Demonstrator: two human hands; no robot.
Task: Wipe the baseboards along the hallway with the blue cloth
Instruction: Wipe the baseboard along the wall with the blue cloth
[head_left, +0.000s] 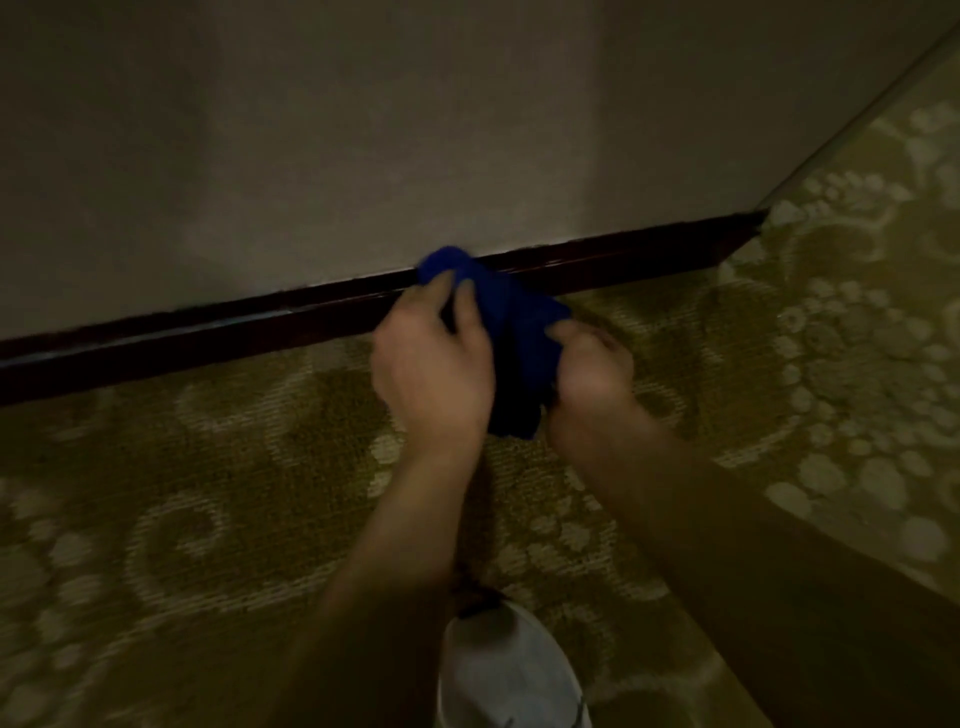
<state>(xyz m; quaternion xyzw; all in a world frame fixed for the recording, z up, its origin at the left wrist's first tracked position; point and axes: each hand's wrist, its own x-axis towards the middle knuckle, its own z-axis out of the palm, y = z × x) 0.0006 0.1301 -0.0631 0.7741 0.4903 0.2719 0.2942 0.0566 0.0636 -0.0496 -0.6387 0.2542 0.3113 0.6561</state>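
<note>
Nearest me, the toe of my white shoe (511, 675) on the green patterned carpet (208, 493), low in the frame. Dim light; picture slightly blurred.

Both forearms reach forward and down from me toward the wall, converging at the cloth.

My left hand (434, 364): back of the hand toward me, fingers curled forward and pinching the near-left edge of the blue cloth (511, 317); two fingertips show against the blue. Grip closed on the cloth.

My right hand (592, 364): knuckles up, fingers folded under, thumb lying along the cloth's right side. Grip also closed on the cloth, lower and nearer to me than the left fingertips.

The cloth is bunched between the two hands. Its lower end hangs dark in the gap between my wrists; its upper end bulges past my left fingertips and covers a short stretch of the dark baseboard (208, 332), reaching the top edge where it meets the wall (363, 130).

Baseboard runs left to right, rising toward a corner at far right; carpet continues beyond the corner.
</note>
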